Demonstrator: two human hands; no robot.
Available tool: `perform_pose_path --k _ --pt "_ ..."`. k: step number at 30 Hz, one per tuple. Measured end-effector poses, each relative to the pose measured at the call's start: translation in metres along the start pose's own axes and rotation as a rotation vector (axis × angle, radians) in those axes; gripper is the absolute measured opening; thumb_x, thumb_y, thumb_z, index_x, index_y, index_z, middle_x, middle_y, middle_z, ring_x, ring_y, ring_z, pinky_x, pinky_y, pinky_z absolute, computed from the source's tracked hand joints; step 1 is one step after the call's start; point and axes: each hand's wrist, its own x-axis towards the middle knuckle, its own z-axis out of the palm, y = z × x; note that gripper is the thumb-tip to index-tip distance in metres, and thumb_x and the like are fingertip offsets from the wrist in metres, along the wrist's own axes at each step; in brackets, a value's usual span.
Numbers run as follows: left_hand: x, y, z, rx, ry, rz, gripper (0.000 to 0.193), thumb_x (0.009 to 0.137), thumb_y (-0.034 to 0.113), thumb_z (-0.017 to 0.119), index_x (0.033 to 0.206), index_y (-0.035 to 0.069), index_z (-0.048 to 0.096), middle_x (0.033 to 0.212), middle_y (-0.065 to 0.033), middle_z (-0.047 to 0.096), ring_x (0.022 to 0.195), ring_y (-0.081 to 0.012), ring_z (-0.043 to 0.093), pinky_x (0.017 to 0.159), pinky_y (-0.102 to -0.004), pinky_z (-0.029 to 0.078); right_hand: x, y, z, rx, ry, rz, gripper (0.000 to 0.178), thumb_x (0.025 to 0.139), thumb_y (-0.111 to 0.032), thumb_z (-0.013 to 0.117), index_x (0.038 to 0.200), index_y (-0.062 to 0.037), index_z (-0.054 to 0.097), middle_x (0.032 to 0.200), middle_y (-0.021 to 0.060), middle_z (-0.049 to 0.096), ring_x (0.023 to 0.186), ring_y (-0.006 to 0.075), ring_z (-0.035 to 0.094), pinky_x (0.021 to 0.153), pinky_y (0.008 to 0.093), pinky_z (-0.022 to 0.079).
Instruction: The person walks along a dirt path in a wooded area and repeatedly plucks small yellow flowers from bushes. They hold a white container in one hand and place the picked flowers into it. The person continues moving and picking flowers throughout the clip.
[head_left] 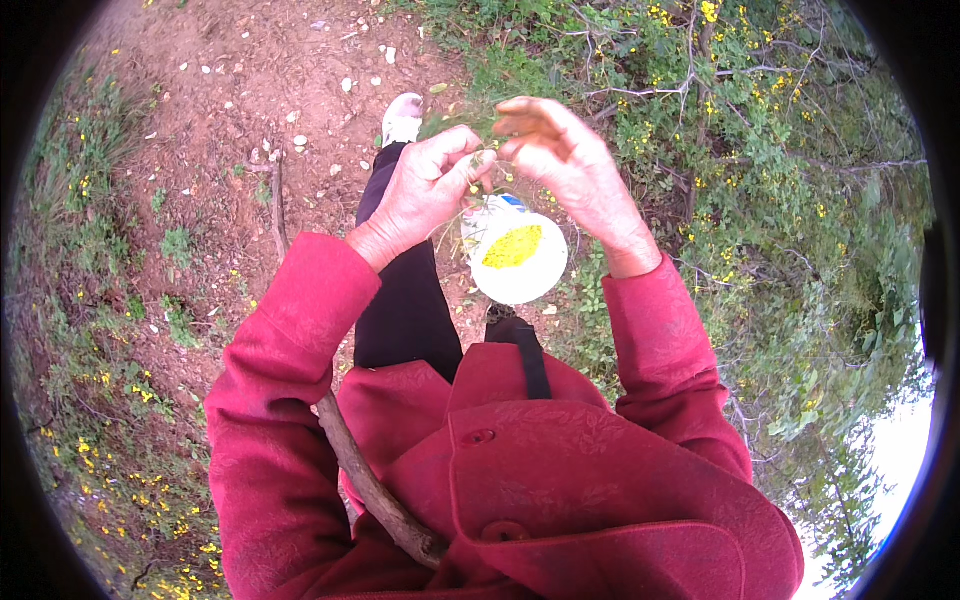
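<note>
My left hand [425, 190] is closed, with thumb and forefinger pinching a thin green sprig [480, 172] whose stems trail down beside the fingers. Just to its right, my right hand [575, 170] curves toward the sprig. Its thumb is apart from the bent fingers, and the fingertips look stained orange. Below both hands hangs a white bucket [545, 278] with yellow petals or blossoms [513, 246] inside. A black strap [533, 365] runs down my front toward it.
A wooden stick [365, 480] is tucked under my left arm. Yellow-flowered bushes [760, 170] with bare twigs crowd the right side. Reddish dirt [230, 100] lies under my feet, with a white shoe [403, 118] ahead. More yellow-flowered plants [110, 440] grow at left.
</note>
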Motion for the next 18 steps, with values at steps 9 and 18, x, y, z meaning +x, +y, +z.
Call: perform_pose_path --k 9,18 --pt "-0.002 -0.006 -0.005 0.177 -0.026 0.107 0.009 0.084 0.008 0.055 0.084 -0.001 0.054 0.065 -0.0059 0.049 0.058 -0.0085 0.05 0.055 -0.0259 0.042 -0.003 0.001 0.01 0.227 0.011 0.204 0.014 0.079 -0.006 0.066 0.09 0.0004 0.06 0.072 0.0025 0.062 0.061 0.005 0.055 0.055 0.0197 0.045" --pt "-0.005 0.006 -0.001 0.287 -0.09 0.173 0.012 0.086 0.011 0.056 0.079 0.001 0.058 0.063 -0.0014 0.056 0.058 -0.0084 0.053 0.053 -0.0247 0.043 -0.023 0.017 0.001 0.342 0.142 0.176 0.015 0.08 -0.004 0.064 0.093 0.0001 0.06 0.081 0.0066 0.063 0.069 0.0103 0.06 0.06 0.0221 0.048"
